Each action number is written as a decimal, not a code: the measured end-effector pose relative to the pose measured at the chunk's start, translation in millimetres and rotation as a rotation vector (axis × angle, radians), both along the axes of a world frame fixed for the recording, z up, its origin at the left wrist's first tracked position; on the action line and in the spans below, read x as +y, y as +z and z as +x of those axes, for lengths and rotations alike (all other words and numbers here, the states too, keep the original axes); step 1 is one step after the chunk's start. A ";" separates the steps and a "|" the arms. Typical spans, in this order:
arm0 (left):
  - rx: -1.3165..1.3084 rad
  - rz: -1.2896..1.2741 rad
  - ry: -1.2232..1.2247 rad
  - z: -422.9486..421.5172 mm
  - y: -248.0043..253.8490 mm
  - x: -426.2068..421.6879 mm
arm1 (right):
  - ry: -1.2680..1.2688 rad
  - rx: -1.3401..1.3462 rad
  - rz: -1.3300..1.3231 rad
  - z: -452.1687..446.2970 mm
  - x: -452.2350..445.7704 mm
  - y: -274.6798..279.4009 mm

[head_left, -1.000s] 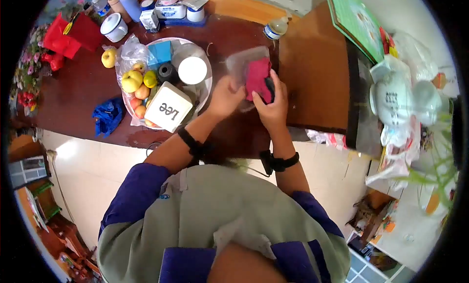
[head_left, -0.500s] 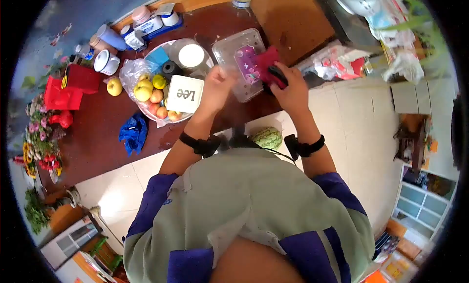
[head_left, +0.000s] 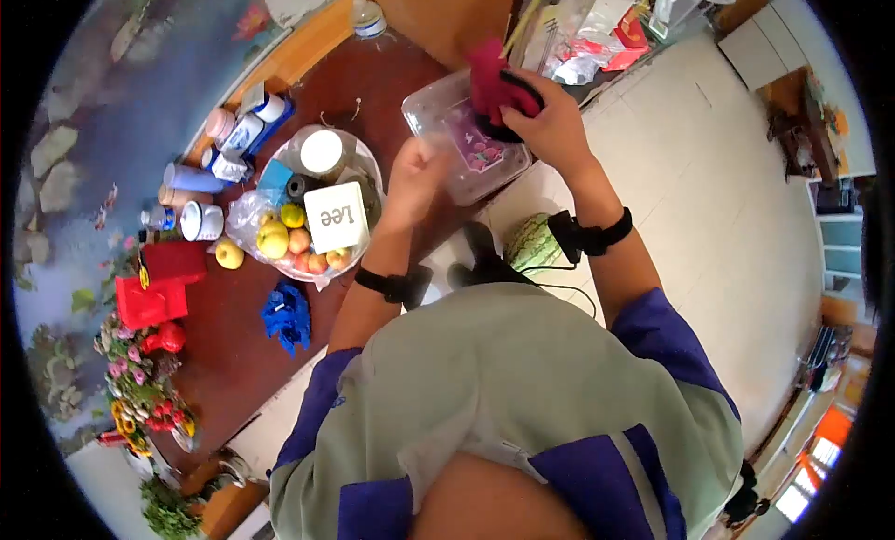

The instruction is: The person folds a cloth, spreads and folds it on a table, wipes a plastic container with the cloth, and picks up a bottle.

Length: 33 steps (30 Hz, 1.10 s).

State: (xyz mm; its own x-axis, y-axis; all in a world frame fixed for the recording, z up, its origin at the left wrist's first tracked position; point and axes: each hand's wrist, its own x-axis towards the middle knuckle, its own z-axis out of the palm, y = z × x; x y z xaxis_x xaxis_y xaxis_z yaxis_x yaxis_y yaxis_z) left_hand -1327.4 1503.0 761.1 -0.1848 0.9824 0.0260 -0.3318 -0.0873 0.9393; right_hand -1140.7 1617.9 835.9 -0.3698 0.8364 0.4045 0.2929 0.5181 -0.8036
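My right hand (head_left: 550,121) is closed around a crumpled magenta and black soft item (head_left: 494,97), whose kind I cannot make out. It is held over the far right part of a clear plastic container (head_left: 424,107) with a purple label. My left hand (head_left: 413,188) is at the container's near left side, its fingers curled and blurred at the tips. Whether it holds anything small is hidden. Left of that hand stands a round tray (head_left: 375,167) with a white "Lee" box (head_left: 336,218), apples (head_left: 272,240), a white-lidded jar (head_left: 322,152) and a black roll (head_left: 299,187).
On the dark red table (head_left: 233,354) lie a blue plastic bag (head_left: 287,316), a yellow apple (head_left: 228,254) and red boxes (head_left: 154,298). A white enamel mug (head_left: 201,221) and several bottles line the wall side. A watermelon (head_left: 533,242) sits on the floor below the table's edge.
The view has turned, so the table things appear shifted. My right hand, still gripping the magenta and black item, has moved toward the container's far edge. My left hand stays beside the container.
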 end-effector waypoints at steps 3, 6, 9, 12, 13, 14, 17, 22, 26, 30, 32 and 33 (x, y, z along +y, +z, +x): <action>-0.115 0.020 -0.003 5.8 16.9 2.5 | 0.081 -0.175 -0.037 23.5 -10.9 7.0; -0.173 0.040 0.044 2.0 7.8 8.4 | 0.086 -0.242 -0.231 46.9 -24.2 0.4; -0.172 0.012 0.094 -2.0 3.6 8.7 | -0.066 -0.243 -0.359 68.5 -23.2 -13.0; -0.140 0.020 0.077 -5.8 3.4 8.5 | -0.076 -0.016 -0.414 77.5 -15.5 -22.9; -0.121 0.029 0.060 -6.0 3.0 7.7 | -0.045 0.097 -0.400 75.6 -14.9 -19.1; -0.091 0.022 0.047 -5.0 2.9 6.4 | -0.014 0.208 -0.384 72.8 -14.7 -14.4; -0.042 0.030 -0.002 0.3 6.5 4.0 | -0.003 0.151 -0.100 50.1 -9.5 4.5; -0.174 0.093 0.031 8.5 24.4 1.1 | 0.156 -0.034 -0.204 31.5 -17.1 33.7; -0.072 0.050 0.066 -13.5 0.2 2.6 | 0.094 -0.383 -0.300 54.8 -13.0 11.7; -0.099 0.015 0.116 -21.2 -5.6 -3.5 | -0.097 -0.202 -0.274 71.6 0.5 -6.3; -0.052 -0.034 0.106 -20.5 3.4 -7.3 | -0.074 0.066 -0.265 67.7 8.6 -4.6; 0.000 -0.011 0.086 -18.9 5.5 -7.3 | -0.049 0.120 -0.293 62.0 11.6 -1.1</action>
